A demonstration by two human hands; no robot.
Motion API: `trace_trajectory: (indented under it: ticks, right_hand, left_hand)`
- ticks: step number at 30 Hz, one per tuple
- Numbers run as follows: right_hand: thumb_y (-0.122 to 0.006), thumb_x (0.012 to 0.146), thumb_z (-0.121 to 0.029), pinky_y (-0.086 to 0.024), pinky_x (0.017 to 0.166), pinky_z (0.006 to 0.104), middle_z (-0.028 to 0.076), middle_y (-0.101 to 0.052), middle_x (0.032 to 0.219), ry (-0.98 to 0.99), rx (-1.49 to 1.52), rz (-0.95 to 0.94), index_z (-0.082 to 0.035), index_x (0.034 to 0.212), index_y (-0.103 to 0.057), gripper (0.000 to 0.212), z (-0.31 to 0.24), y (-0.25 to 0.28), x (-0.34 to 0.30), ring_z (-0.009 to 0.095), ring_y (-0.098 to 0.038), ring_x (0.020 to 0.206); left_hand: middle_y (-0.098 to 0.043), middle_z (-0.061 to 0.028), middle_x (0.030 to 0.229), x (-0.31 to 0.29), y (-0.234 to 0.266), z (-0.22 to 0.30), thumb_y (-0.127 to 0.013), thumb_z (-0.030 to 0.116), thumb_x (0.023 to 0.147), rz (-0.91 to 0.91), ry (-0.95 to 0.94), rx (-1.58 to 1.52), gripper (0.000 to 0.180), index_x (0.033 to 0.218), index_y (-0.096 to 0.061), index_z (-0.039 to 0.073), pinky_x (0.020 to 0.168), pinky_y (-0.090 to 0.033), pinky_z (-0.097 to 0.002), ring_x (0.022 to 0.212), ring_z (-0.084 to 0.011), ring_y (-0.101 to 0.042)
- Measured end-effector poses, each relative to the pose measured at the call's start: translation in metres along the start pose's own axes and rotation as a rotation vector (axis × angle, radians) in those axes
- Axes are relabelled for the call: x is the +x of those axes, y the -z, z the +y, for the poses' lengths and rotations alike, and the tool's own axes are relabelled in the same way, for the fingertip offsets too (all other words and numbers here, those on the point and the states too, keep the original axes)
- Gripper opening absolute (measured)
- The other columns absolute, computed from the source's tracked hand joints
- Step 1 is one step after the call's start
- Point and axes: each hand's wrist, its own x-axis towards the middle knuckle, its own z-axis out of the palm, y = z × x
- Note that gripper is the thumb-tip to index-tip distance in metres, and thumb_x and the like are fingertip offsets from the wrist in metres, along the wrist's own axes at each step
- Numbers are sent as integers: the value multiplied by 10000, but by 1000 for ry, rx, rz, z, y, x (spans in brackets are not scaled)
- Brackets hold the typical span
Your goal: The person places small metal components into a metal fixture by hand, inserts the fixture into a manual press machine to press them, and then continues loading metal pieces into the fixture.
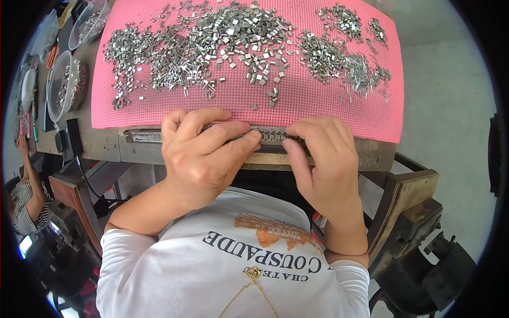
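Along the table's near edge lies a long, narrow metal rail (146, 136), with a row of small metal pieces (273, 136) showing in its middle. My left hand (199, 153) is bent over the rail, its thumb and index fingertip close together at the left end of that row. At the right end, my right hand (328, 159) grips across the rail, index finger on the far side and thumb on the near side. Both hands cover parts of the rail, and any small piece under the fingertips is hidden. Just beyond lies a pink textured mat (339, 114).
Loose small square metal pieces (238, 24) are heaped on the mat. Thin metal pins (360, 74) lie at its right. Clear plastic tubs (58, 87) of metal parts and a black box (74, 137) stand at left. Another person's arm (34, 183) shows at far left.
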Motion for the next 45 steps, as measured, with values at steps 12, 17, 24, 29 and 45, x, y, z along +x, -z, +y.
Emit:
trace_trajectory:
  ticks: [12, 17, 24, 29, 45]
  right_hand:
    - [-742, 866, -48, -478, 783, 395, 63, -676, 914, 177, -121, 73, -87, 1019, -725, 159, 31, -23, 34, 270, -642, 871]
    - [-728, 869, -43, -486, 800, 400, 70, -656, 950, 163, -130, 9, -75, 996, -698, 134, 29, -22, 40, 280, -635, 895]
    - [-732, 863, -12, -523, 782, 411, 85, -650, 965, 147, -107, 70, -52, 985, -686, 137, 39, -19, 37, 300, -630, 898]
    - [-744, 861, -23, -525, 772, 410, 87, -659, 943, 128, -53, 50, -53, 955, -698, 109, 37, -18, 34, 298, -631, 895]
    - [-713, 884, -12, -502, 798, 411, 99, -657, 927, 70, 17, 207, -37, 983, -672, 111, 41, -1, 26, 307, -641, 878]
  left_hand:
    - [-708, 27, 891, 39, -3, -14, -891, 166, 713, -119, 144, -45, 232, 935, -825, 156, 873, -434, -400, 965, -230, -615]
    - [-706, 28, 888, 42, -3, -13, -880, 146, 725, -143, 149, -14, 174, 884, -809, 146, 855, -430, -403, 948, -223, -613]
    - [-709, 5, 825, 48, -10, -14, -871, 127, 744, -87, 226, -111, 138, 866, -808, 122, 828, -444, -386, 881, -228, -614]
    - [-709, 2, 817, 50, -13, -14, -868, 144, 752, -101, 223, -69, 128, 864, -812, 122, 803, -446, -377, 867, -224, -614]
    - [-722, -15, 758, 63, -13, -23, -837, 162, 735, -165, 261, -84, 68, 775, -795, 126, 723, -472, -403, 796, -241, -655]
